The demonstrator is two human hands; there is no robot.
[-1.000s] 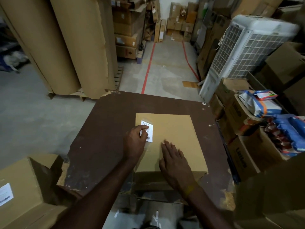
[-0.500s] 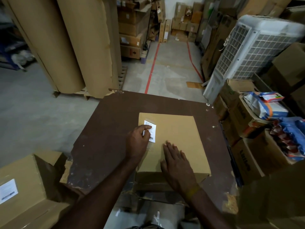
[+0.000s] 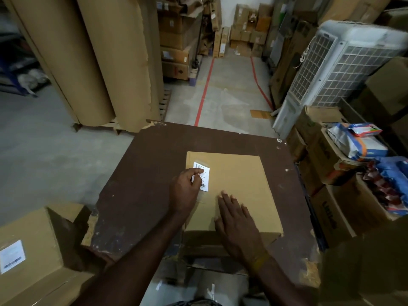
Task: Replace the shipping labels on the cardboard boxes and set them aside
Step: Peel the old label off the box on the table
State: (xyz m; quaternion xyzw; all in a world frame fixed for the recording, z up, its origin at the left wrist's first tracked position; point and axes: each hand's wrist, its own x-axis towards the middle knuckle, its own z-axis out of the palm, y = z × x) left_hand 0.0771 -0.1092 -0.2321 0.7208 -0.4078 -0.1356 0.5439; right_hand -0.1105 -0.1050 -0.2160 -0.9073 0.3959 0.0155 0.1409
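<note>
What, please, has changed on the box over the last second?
Little: the left hand keeps its fingers on the label, apparently working its left edge. The right hand stays flat on the box, which has not shifted on the table.

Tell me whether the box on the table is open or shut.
Shut: the cardboard box shows a flat unbroken top, with the right hand resting flat on it.

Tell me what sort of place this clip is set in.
Likely a warehouse or packing store: stacked cartons line a red-taped aisle, with big brown paper rolls standing on a pallet.
</note>
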